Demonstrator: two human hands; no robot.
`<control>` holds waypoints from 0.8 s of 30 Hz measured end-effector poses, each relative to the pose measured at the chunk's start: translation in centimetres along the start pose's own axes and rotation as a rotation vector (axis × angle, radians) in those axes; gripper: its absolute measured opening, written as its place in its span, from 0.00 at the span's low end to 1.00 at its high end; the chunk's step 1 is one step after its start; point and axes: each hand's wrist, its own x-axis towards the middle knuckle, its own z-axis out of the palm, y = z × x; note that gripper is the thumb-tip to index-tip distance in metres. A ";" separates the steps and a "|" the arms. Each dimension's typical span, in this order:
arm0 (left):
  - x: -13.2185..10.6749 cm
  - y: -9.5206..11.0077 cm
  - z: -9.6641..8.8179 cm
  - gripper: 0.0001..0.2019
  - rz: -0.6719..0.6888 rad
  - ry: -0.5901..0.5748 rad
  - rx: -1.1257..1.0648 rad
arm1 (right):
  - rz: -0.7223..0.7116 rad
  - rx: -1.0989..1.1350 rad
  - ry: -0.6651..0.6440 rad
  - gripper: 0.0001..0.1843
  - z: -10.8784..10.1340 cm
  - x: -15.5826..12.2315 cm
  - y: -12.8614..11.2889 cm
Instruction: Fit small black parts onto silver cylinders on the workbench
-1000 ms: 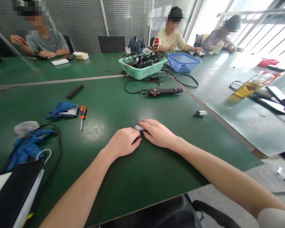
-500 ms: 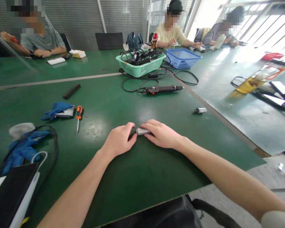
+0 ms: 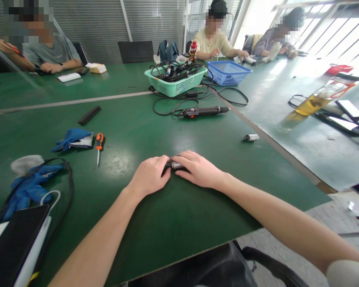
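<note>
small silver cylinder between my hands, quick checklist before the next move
Small silver metal cylinder held by both hands: ok, the left hand and right hand close on it from either side.
Both cylinder ends visible: cannot tell, fingers hide its left end.
Hands gloved: not ok, both bare; blue rubber gloves lie on the green table.
Orange-handled screwdriver nearby: ok, it lies left of the hands.
Black corded electric screwdriver nearby: ok, farther up the table.
</note>
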 end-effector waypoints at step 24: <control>0.1 -0.4 0.4 0.09 0.081 0.022 0.003 | -0.040 -0.011 -0.001 0.18 0.1 0.2 0.1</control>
